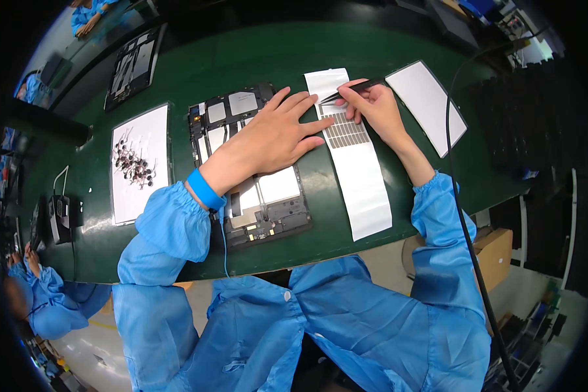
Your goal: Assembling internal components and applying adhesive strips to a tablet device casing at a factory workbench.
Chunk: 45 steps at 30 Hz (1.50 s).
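Observation:
My right hand (374, 108) grips a pair of black tweezers (355, 90), whose tips meet the upper rows of small grey stickers (346, 132) on a long white backing sheet (364, 189). My left hand (277, 136) is open, fingers spread, with its fingertips on the left edge of that sheet. Its palm is over an opened tablet-like device (281, 212) with dark frame, silvery plates and exposed boards, and hides part of it. A blue wrist strap (206, 190) circles my left wrist, its thin cord hanging down.
Small wired round parts (134, 163) lie on a white board (127, 206) at left. Another opened device (132, 68) sits farther back. A blank white board (426, 101) lies at right. A black cable (462, 215) crosses the right side. Co-workers in blue sit at left.

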{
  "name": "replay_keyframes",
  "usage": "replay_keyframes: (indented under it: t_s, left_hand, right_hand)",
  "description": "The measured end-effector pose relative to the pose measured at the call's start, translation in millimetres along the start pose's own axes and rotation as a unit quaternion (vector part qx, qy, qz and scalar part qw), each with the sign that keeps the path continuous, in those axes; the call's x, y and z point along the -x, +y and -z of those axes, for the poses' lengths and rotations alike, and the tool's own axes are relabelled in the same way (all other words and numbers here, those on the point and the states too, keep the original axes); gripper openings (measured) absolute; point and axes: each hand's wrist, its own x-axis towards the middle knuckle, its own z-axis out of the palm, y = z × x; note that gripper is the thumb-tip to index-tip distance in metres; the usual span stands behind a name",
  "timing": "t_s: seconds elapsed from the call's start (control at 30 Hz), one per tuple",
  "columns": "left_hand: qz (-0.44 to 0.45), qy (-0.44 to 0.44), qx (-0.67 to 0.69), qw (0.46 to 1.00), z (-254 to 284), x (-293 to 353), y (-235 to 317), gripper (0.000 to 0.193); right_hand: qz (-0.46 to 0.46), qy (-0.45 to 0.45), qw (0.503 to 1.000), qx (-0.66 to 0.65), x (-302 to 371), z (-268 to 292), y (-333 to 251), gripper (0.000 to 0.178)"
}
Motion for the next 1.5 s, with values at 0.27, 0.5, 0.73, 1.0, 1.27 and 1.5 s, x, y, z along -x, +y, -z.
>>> replay_keyframes:
  t_s: [0.27, 0.5, 0.73, 1.0, 1.27, 1.5]
  left_hand:
    - [0.000, 0.023, 0.001, 1.000, -2.4, 2.7, 0.9, 0.040]
    - [0.003, 0.022, -0.002, 1.000, -3.0, 1.3, 1.4, 0.040]
    - [0.008, 0.024, 0.004, 1.000, -5.7, 1.3, -1.0, 0.040]
    - [0.016, 0.023, -0.004, 1.000, 1.7, 10.6, 0.3, 0.041]
    - [0.071, 0.056, 0.091, 0.992, 81.9, 68.6, -3.1, 0.028]
    - [0.217, 0.225, 0.074, 0.947, 69.3, 120.2, -50.8, 0.015]
  right_hand:
    - [-0.008, -0.018, 0.999, 0.033, -0.8, -0.3, -3.1, 0.024]
    - [-0.001, -0.017, 0.999, 0.029, -1.4, 1.3, -4.3, 0.024]
    - [-0.001, -0.024, 0.999, 0.035, -1.4, 0.8, -3.2, 0.020]
    - [0.053, 0.034, 0.996, -0.056, -0.4, -4.0, -3.6, 0.020]
    - [0.073, 0.003, 0.993, -0.089, -39.8, -57.5, -56.2, 0.031]
    - [0.043, -0.116, 0.992, -0.040, -70.1, -148.8, -50.4, 0.024]
